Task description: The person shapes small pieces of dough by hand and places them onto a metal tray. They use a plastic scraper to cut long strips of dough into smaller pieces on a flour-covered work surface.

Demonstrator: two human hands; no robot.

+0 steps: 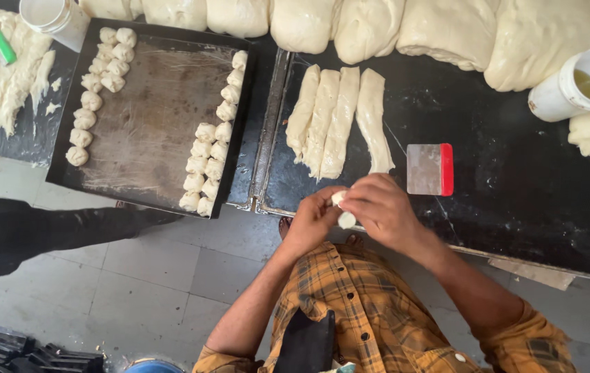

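Both hands, left [312,220] and right [378,207], close their fingers around one small dough piece [342,211] at the table's near edge. Four dough strips [336,121] lie just beyond, one scraper [431,169] beside them. Two rows of dough balls [210,148] line the tray [146,117].

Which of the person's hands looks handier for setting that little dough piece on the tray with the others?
Probably the left hand: it holds the dough piece together with the right hand, yet sits nearer the tray, which lies on the left.
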